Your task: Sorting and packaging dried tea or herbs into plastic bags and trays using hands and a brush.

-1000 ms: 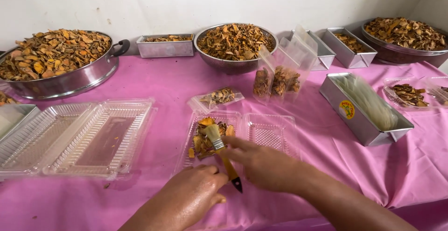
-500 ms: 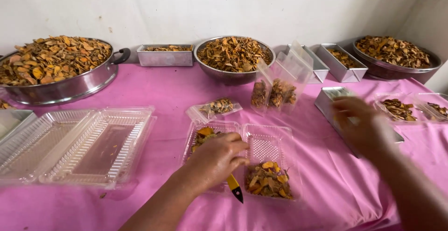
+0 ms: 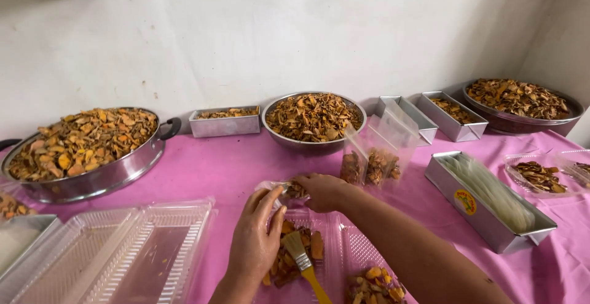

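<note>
Left hand (image 3: 255, 242): resting on open tray (image 3: 319, 248), grip loose, beside brush (image 3: 302, 258) | Right hand (image 3: 322, 191): pinching small bag (image 3: 286, 189) behind tray | Progress: tray partly filled, lid open.

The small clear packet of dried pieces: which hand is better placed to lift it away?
Probably the right hand: its fingers already grip the small clear packet. The left hand only touches its near edge.

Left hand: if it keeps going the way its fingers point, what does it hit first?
Likely the small clear bag of dried pieces that the right hand grips; the left hand points up at it, fingertips nearly touching.
</note>
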